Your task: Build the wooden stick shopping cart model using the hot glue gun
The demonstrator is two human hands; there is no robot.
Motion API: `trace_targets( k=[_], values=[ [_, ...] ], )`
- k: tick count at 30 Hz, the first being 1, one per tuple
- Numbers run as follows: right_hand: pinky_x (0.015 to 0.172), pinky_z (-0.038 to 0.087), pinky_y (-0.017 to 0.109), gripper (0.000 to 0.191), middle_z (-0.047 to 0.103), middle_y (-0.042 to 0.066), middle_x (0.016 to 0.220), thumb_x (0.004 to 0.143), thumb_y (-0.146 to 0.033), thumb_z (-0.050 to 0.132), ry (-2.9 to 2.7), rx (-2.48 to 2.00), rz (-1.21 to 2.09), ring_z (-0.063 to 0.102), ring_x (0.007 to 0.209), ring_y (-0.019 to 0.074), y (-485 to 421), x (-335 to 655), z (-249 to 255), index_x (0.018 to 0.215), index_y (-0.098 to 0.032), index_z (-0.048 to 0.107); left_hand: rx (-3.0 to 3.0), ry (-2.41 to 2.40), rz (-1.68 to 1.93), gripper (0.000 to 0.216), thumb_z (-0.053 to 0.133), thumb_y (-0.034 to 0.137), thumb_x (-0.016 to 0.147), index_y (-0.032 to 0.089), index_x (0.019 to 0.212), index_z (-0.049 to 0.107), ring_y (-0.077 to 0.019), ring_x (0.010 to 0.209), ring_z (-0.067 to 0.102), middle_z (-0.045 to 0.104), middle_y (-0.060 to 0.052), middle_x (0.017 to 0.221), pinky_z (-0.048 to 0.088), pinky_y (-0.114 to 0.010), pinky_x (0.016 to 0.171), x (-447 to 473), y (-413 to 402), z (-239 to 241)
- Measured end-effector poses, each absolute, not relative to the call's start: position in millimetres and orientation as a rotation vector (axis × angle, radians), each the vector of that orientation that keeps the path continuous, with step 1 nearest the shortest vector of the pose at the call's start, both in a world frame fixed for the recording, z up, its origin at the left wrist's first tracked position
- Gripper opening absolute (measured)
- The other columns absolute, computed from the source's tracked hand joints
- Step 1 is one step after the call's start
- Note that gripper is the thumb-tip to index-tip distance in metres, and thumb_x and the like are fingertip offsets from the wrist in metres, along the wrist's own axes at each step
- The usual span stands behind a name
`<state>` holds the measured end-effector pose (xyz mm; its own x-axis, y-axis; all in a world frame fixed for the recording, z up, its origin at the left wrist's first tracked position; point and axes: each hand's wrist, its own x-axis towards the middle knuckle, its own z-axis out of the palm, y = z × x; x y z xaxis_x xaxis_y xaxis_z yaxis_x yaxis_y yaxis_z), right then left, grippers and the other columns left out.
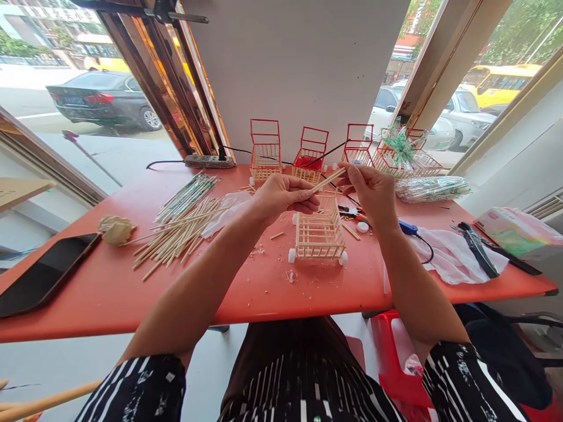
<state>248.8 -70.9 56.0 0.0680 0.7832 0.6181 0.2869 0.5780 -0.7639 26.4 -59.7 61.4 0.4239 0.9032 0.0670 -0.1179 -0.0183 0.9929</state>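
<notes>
Between my hands, above the table, are thin pale wooden sticks (328, 181), seemingly a pair lying side by side. My left hand (285, 194) pinches their lower left end between thumb and fingers. At the upper right end, the thumb and fingers of my right hand (369, 189) are closed on the same sticks. Just below them stands a small cart (320, 235) made of wooden sticks, with slatted sides and white caps (292, 255) as wheels. Part of its far side is hidden behind my hands.
A pile of loose sticks (180, 237) and wrapped ones (187, 196) lie left, near a phone (48, 272). Several red-trimmed carts (265, 146) stand along the wall. Pliers (352, 211), a blue-handled corded tool (408, 227) and a wrapped bundle (433, 189) are right.
</notes>
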Motion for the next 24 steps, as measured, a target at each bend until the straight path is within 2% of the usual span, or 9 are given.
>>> trace_targets(
  k=[4,8,13,15,18,24],
  values=[
    [0.053,0.057,0.024,0.042,0.081,0.003,0.080,0.088,-0.064,0.081,-1.513,-0.982,0.504,0.074,0.069,0.0143,-65.6,252.7,54.7,0.092,-0.023,0.082,1.435,0.830,1.012,0.004,0.080,0.007,0.086,0.010,0.086,0.077,-0.0167,0.064,0.077,0.079,-0.006,0.071,0.068,-0.029,0.068,27.7,-60.3,62.3],
    [0.052,0.053,0.022,0.032,0.080,0.004,0.078,0.085,-0.051,0.087,-1.504,-1.004,0.602,0.072,0.066,0.0127,-59.9,255.6,52.1,0.084,-0.021,0.077,1.559,0.851,1.064,0.010,0.072,0.003,0.089,0.011,0.087,0.077,-0.0150,0.064,0.076,0.079,-0.006,0.072,0.066,-0.027,0.068,27.2,-53.0,58.4],
    [0.052,0.051,0.022,0.027,0.080,0.004,0.078,0.083,-0.044,0.088,-1.383,-1.013,0.634,0.071,0.066,0.0120,-49.1,259.8,44.7,0.083,-0.020,0.077,1.719,0.944,1.264,0.019,0.063,0.006,0.092,0.013,0.094,0.081,-0.0171,0.079,0.078,0.082,-0.006,0.084,0.061,-0.025,0.070,18.6,-29.6,46.8],
    [0.051,0.049,0.022,0.029,0.080,0.004,0.079,0.083,-0.046,0.089,-1.328,-1.020,0.620,0.070,0.066,0.0123,-42.8,262.5,40.5,0.083,-0.020,0.076,1.794,1.052,1.379,0.021,0.064,0.007,0.090,0.015,0.093,0.083,-0.0183,0.090,0.078,0.084,-0.006,0.092,0.061,-0.027,0.080,14.4,-19.6,40.7],
    [0.051,0.047,0.023,0.031,0.079,0.004,0.079,0.082,-0.049,0.089,-1.295,-1.021,0.594,0.069,0.065,0.0125,-34.6,264.8,33.7,0.083,-0.021,0.076,1.823,1.166,1.382,0.018,0.069,0.009,0.087,0.016,0.092,0.085,-0.0205,0.094,0.078,0.085,-0.007,0.096,0.059,-0.033,0.092,10.0,-8.6,32.3],
    [0.069,0.059,0.028,0.030,0.080,0.003,0.081,0.083,-0.050,0.087,-1.309,-1.021,0.553,0.072,0.074,0.0153,-29.2,258.4,22.2,0.084,-0.022,0.077,1.753,1.092,1.341,0.017,0.082,0.016,0.078,0.017,0.094,0.088,-0.0216,0.091,0.077,0.085,-0.007,0.097,0.059,-0.035,0.092,12.1,-1.9,21.4]
  ],
)
